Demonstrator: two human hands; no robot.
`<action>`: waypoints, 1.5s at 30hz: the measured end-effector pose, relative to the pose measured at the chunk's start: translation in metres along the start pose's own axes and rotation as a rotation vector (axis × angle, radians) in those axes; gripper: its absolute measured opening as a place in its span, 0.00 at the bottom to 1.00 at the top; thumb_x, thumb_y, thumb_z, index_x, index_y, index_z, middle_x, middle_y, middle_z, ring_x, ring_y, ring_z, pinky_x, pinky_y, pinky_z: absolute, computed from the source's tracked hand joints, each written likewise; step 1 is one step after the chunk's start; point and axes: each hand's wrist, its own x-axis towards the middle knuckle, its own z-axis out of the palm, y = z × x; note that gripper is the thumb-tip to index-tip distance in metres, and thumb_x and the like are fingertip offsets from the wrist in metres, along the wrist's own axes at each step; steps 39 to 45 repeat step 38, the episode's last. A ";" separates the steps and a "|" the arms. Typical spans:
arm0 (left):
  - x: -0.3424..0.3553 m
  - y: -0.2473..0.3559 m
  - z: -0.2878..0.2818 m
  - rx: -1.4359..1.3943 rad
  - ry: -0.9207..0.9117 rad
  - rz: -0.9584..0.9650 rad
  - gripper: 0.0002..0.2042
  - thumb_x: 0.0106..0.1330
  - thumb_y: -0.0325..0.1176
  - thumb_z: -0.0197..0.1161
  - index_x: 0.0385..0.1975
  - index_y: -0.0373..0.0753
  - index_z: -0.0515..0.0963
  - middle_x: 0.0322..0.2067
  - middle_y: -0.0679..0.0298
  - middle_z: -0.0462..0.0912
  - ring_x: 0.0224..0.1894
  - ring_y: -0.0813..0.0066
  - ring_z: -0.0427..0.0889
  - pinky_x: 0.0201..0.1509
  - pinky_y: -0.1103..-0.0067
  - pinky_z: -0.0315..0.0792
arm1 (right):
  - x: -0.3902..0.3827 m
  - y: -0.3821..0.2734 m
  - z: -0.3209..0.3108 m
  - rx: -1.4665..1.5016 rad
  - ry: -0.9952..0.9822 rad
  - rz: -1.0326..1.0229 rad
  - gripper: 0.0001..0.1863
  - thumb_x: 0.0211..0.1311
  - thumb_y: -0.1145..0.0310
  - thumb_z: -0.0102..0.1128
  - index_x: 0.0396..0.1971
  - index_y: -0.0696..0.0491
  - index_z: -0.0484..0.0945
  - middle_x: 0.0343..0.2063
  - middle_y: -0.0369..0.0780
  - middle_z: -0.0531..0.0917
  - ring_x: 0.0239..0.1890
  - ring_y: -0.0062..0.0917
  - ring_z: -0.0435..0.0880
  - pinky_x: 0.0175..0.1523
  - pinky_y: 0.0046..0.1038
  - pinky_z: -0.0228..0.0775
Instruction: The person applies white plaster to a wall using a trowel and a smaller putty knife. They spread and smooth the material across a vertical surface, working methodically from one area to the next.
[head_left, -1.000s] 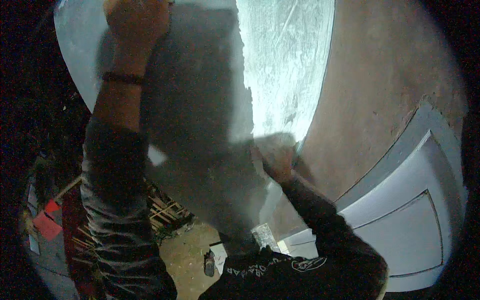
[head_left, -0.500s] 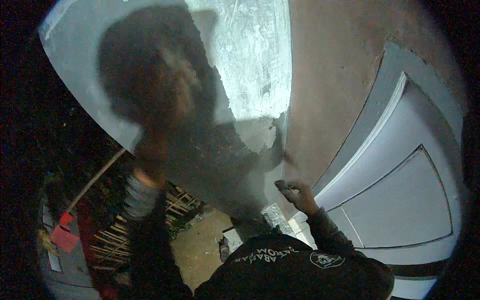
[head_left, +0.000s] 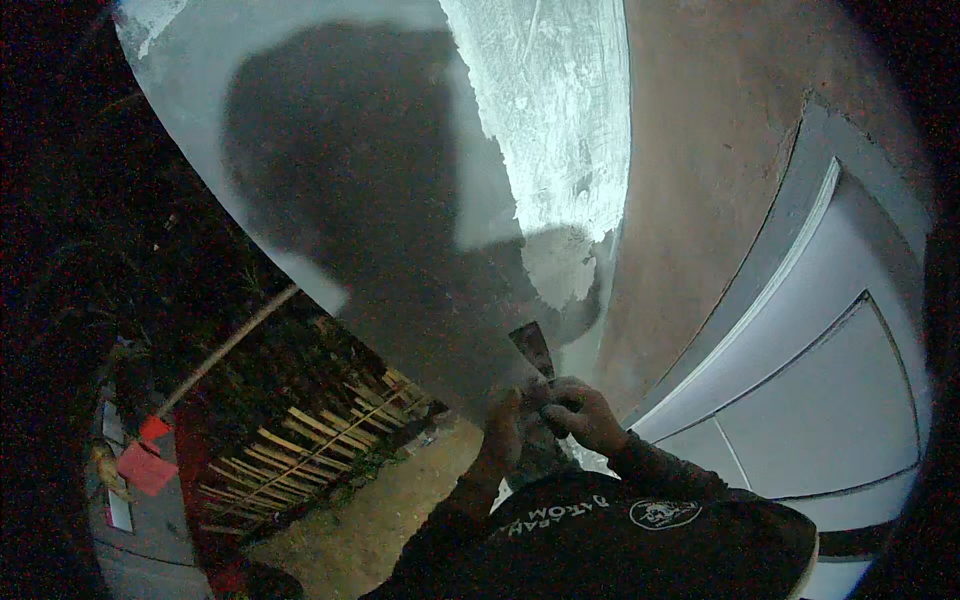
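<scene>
A putty knife (head_left: 532, 348) with a flat dark blade points up and to the left in front of the wall. My right hand (head_left: 588, 415) is closed at the lower end of this blade, fingers bent inward. Close beside it, my left hand (head_left: 503, 425) is raised with its fingers curled; dim light hides what they hold, if anything. Both hands meet in front of my chest. Behind them stands a grey wall (head_left: 400, 290) with a bright white, ragged-edged plaster strip (head_left: 560, 120), partly under my shadow.
To the right are a brown wall face (head_left: 690, 130) and a pale grey panelled door (head_left: 820, 400). At lower left lie a bamboo fence (head_left: 310, 440), bare ground (head_left: 380, 500), and a pole (head_left: 230, 350) with a red piece (head_left: 148, 468) at its end.
My left hand has come down from high in front of the wall to beside the right one. The putty knife blade now shows clearly. The view has shifted slightly left.
</scene>
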 end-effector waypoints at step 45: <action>0.040 0.320 0.052 2.692 0.121 1.776 0.25 0.66 0.47 0.69 0.64 0.54 0.77 0.68 0.62 0.73 0.72 0.57 0.68 0.76 0.50 0.56 | 0.127 0.019 0.004 -0.617 0.794 -0.442 0.29 0.68 0.74 0.58 0.68 0.38 0.75 0.34 0.46 0.82 0.33 0.43 0.82 0.42 0.39 0.77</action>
